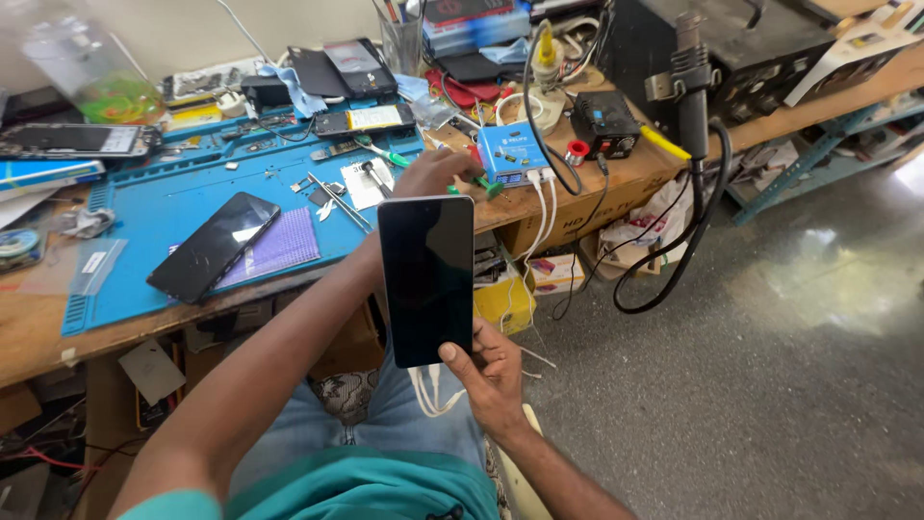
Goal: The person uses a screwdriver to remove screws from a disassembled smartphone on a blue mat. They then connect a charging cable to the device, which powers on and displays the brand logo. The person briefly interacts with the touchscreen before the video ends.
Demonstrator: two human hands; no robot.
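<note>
Teal shirt point(356, 491) and blue jeans point(404, 424) at the bottom centre of the frame, nearest of all. Just above, right hand point(489, 371) at lower centre, fingers curled around the bottom edge of a black smartphone point(426, 279), thumb pressed on its lower front. Smartphone held upright at mid-frame, dark screen facing up, white cable point(433, 395) dangling beneath it. Left hand point(435, 173) further off, just above the phone's top edge, stretched onto the wooden workbench point(38, 327); fingers bent down near a small blue box-shaped device point(510, 154), grip impossible to tell. Left of centre, blue work mat point(144, 221) carrying a second dark phone point(214, 246) lying tilted, partly over a purple pad point(284, 243). Tweezers point(339, 200) and small parts scattered near the mat's upper right. Opened phone body point(364, 119) at upper centre. Hot-air handpiece point(691, 82) hanging at upper right, thick black hose point(674, 260) looping down toward the grey floor point(770, 385). Cardboard box point(549, 226) tucked under the bench edge, right of the phone.
</note>
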